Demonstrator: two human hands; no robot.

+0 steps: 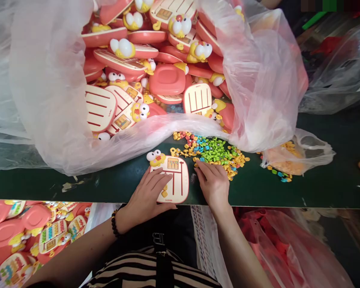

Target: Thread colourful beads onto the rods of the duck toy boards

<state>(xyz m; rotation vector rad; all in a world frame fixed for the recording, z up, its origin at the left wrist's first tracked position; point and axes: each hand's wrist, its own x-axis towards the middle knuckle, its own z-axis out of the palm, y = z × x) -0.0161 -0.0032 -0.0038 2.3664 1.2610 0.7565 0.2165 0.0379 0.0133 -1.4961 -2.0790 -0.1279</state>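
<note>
A cream and red toy board point(184, 192) with slots and a yellow big-eyed animal head lies on the table edge. My left hand point(147, 190) grips its left side, fingers across the face and thumb along the bottom edge. Two yellow pieces point(165, 190) show on the board beside the index finger. Right of the board, my right hand point(214, 182) is closed in a pinch, with a small yellow plastic piece point(195, 159) at its fingertips. A pile of small green, yellow, blue and red plastic pieces point(214, 150) spreads just beyond that hand.
A large clear plastic bag point(258, 80) full of similar boards stands open behind the pile. A small bag point(300, 156) of orange pieces sits at right. Boards with colourful pieces point(52, 232) lie below the dark green table point(258, 192) at left; a pinkish bag point(288, 248) is below right.
</note>
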